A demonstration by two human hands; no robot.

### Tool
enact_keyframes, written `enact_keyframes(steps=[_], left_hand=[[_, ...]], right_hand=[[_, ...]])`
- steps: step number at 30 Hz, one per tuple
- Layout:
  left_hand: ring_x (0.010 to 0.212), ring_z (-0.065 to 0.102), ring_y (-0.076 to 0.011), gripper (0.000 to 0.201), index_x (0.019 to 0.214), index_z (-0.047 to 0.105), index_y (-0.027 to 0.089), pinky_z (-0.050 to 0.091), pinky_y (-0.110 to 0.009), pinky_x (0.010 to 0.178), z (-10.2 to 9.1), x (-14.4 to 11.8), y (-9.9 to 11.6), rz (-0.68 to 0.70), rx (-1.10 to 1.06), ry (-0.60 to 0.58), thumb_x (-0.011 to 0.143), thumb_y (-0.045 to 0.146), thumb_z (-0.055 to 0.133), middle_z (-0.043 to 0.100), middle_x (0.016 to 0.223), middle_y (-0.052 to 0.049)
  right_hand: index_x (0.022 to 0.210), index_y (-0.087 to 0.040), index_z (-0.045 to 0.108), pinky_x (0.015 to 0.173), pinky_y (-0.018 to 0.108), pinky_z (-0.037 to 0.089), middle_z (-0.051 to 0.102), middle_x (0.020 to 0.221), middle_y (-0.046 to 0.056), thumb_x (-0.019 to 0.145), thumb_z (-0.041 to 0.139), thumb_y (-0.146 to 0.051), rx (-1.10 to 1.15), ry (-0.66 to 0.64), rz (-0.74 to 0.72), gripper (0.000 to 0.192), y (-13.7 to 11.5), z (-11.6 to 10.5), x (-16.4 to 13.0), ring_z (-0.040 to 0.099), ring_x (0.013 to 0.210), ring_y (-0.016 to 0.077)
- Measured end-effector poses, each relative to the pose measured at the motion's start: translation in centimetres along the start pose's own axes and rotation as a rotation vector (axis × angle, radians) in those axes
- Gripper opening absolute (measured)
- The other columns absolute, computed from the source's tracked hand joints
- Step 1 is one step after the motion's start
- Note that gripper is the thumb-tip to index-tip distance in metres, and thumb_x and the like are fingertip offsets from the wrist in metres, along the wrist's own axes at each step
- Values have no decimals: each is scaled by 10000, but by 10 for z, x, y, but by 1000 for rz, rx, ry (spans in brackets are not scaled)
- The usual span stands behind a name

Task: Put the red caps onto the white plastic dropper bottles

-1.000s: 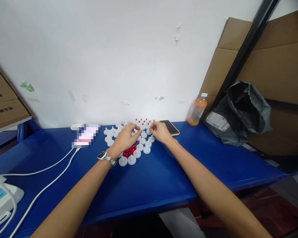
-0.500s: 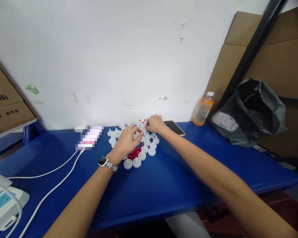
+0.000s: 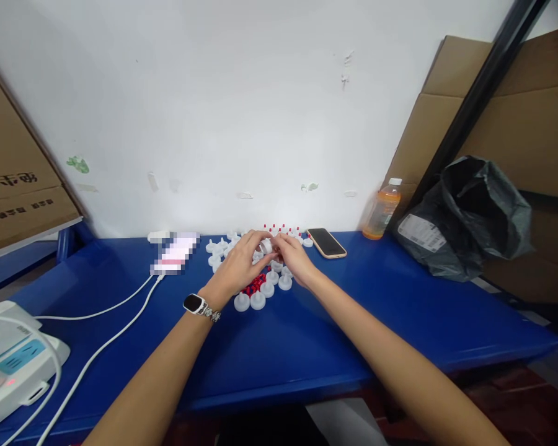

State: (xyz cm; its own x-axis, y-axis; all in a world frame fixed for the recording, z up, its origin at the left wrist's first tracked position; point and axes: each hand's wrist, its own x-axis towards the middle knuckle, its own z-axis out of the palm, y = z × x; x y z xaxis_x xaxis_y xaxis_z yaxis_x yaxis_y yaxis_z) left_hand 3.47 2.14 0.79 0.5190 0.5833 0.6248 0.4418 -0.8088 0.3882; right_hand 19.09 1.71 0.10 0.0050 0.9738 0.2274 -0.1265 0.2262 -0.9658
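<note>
My left hand [image 3: 239, 267] and right hand [image 3: 294, 258] meet fingertip to fingertip, both pinched shut on one small white cap [image 3: 266, 246] raised just above the other white caps [image 3: 257, 301], red pieces [image 3: 255, 284] lying under my palms for easy reach.

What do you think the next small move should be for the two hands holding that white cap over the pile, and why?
Probably press a red piece into the white cap: left hand and right hand pinch it together above the red pieces, while capped ones stand by the wall.
</note>
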Motion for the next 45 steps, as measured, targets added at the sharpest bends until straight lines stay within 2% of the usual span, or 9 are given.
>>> enact_keyframes(steps=[9, 16, 25, 28, 30, 33, 36, 40, 45], left_hand=[[820, 550, -154, 309, 1255, 525, 214, 459, -299, 792, -11, 1, 4, 58, -92, -11, 969, 329, 517, 597, 971, -41], [610, 449, -107, 357, 884, 567, 179, 368, -226, 574, -3, 5, 5, -252, -479, 80, 939, 526, 503, 474, 657, 33], [398, 245, -65, 588, 498, 355, 200, 235, -253, 445, -7, 7, -1, -557, -717, 8, 910, 612, 434, 289, 417, 53], [443, 364, -96, 558, 566, 440, 189, 321, -260, 488, -11, 4, 0, -493, -629, -31, 935, 603, 389, 395, 461, 27], [553, 469, -118, 431, 819, 573, 180, 389, -259, 557, -13, 1, 4, -359, -499, -5, 932, 577, 449, 531, 621, 10], [642, 486, -128, 363, 1174, 538, 227, 409, -261, 615, -12, -1, 10, -182, -343, 21, 934, 499, 517, 558, 766, 15], [618, 449, -128, 313, 1107, 549, 226, 378, -258, 580, -8, 1, 10, -189, -396, 72, 971, 491, 454, 487, 708, 21], [523, 372, -112, 378, 897, 473, 234, 346, -245, 513, -12, 6, -4, -396, -614, 366, 1006, 543, 285, 338, 627, 47], [633, 472, -129, 400, 909, 535, 226, 414, -252, 579, -12, 2, -22, -413, -493, 201, 996, 556, 324, 458, 697, 12]], right_hand=[[602, -230, 347, 480, 253, 179, 228, 537, -88, 765, 650, -552, 225, -63, 90, 471, -2, 8, -8, 203, 469, 76], [586, -213, 379, 539, 280, 273, 369, 550, -34, 919, 390, -649, -261, 75, -237, 548, -2, 16, -11, 336, 538, 115], [632, -220, 380, 579, 292, 282, 413, 566, -20, 997, 310, -521, -567, 86, -449, 478, -11, 27, -30, 376, 559, 139], [623, -219, 396, 573, 293, 283, 413, 554, -17, 990, 314, -536, -552, 114, -405, 491, -9, 26, -28, 373, 551, 142], [613, -219, 397, 559, 292, 278, 405, 551, -14, 973, 325, -573, -500, 128, -334, 510, -3, 24, -23, 366, 553, 144], [605, -223, 382, 533, 288, 266, 373, 550, -17, 939, 361, -622, -354, 86, -224, 521, 6, 23, -17, 333, 548, 141], [604, -225, 376, 532, 291, 268, 375, 557, -16, 939, 363, -618, -309, 91, -217, 516, 7, 23, -17, 328, 546, 142], [623, -226, 358, 556, 298, 270, 381, 564, -17, 985, 302, -546, -501, 239, -317, 487, -2, 15, -23, 362, 562, 147], [674, -205, 474, 705, 304, 335, 523, 713, 11, 955, 418, -339, -881, -68, -414, 316, -1, 10, -25, 499, 731, 169]])
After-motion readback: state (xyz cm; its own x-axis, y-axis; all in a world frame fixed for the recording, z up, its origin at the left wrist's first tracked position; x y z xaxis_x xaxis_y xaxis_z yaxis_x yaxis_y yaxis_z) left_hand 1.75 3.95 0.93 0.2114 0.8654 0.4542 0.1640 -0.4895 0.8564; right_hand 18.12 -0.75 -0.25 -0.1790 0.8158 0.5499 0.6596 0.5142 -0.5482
